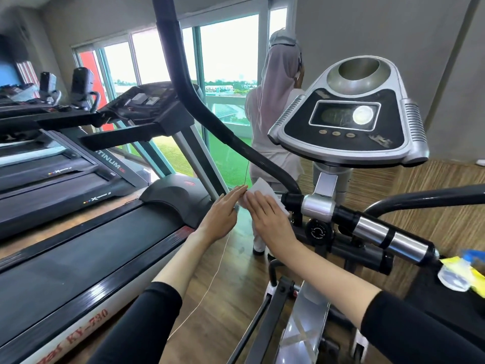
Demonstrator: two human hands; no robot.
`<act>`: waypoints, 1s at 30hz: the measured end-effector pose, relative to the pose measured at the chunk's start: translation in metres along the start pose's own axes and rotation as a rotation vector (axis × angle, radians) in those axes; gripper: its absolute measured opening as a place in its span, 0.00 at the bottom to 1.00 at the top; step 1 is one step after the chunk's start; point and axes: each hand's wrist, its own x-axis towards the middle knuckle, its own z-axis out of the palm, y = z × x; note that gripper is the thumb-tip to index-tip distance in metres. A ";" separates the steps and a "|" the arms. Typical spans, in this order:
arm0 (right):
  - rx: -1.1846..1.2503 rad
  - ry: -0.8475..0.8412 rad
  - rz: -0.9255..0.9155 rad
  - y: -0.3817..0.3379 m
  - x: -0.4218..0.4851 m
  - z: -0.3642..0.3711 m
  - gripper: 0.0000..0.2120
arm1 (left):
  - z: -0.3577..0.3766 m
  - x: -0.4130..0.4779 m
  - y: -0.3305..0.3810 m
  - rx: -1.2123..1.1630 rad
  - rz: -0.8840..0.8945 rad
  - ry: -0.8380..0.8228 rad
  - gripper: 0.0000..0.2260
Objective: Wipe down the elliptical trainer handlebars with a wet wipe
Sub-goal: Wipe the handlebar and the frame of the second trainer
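The elliptical trainer fills the right half, with its grey console (351,114) on top. Its long black left handlebar (189,95) curves down to the pivot. A short black and chrome grip bar (380,233) sticks out toward me on the right. A white wet wipe (262,189) lies just left of the pivot joint (317,208). My right hand (270,219) rests flat on the wipe with straight fingers. My left hand (223,214) is beside it, fingers straight, fingertips touching the wipe's left edge. What lies under the wipe is hidden.
A treadmill (91,232) stands close on the left, with more machines behind it. A person (273,114) stands at the window just beyond the elliptical. A wipes pack (462,274) lies on a black surface at the right. A thin white cord (210,285) hangs below my left hand.
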 end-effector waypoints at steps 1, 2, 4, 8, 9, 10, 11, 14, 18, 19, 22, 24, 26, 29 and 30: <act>-0.008 0.044 0.023 0.004 -0.007 0.001 0.24 | -0.001 0.002 0.000 0.030 0.009 -0.007 0.31; -0.016 0.083 0.043 0.008 -0.013 0.001 0.24 | -0.003 0.003 0.000 0.060 0.017 -0.016 0.32; -0.036 0.123 0.069 0.015 -0.025 -0.001 0.25 | -0.004 0.005 -0.001 0.118 0.033 -0.052 0.32; -0.053 0.092 0.117 0.013 -0.030 0.002 0.29 | -0.003 0.004 -0.002 0.195 0.034 -0.107 0.31; -0.043 0.087 0.127 0.009 -0.028 0.005 0.30 | -0.003 0.004 -0.003 0.199 0.030 -0.102 0.32; -0.039 0.080 0.134 0.005 -0.024 0.006 0.31 | -0.003 0.003 -0.002 0.201 0.024 -0.098 0.33; -0.039 0.070 0.131 0.000 -0.020 0.009 0.32 | -0.003 0.003 -0.003 0.202 0.018 -0.100 0.34; -0.068 0.013 0.089 -0.015 -0.008 0.019 0.31 | -0.002 0.003 -0.005 0.205 0.007 -0.108 0.33; -0.138 -0.048 0.020 -0.023 -0.002 0.026 0.31 | -0.004 0.002 -0.010 0.203 -0.037 -0.108 0.33; -0.166 -0.046 -0.004 -0.022 -0.003 0.026 0.31 | -0.005 0.001 -0.010 0.204 -0.036 -0.117 0.33; -0.230 -0.014 0.011 -0.016 -0.010 0.024 0.32 | -0.004 -0.001 -0.009 0.160 -0.031 -0.113 0.32; -0.254 0.017 0.054 -0.008 -0.017 0.023 0.32 | -0.002 0.000 -0.007 0.053 -0.067 -0.043 0.30; -0.268 0.045 0.083 0.002 -0.029 0.020 0.31 | -0.004 0.004 -0.004 -0.083 -0.138 0.035 0.27; -0.301 0.027 0.086 0.013 -0.044 0.012 0.31 | -0.007 0.009 0.001 -0.152 -0.154 0.048 0.24; -0.314 0.013 0.089 0.013 -0.045 0.011 0.31 | -0.007 0.010 0.002 -0.163 -0.149 0.038 0.24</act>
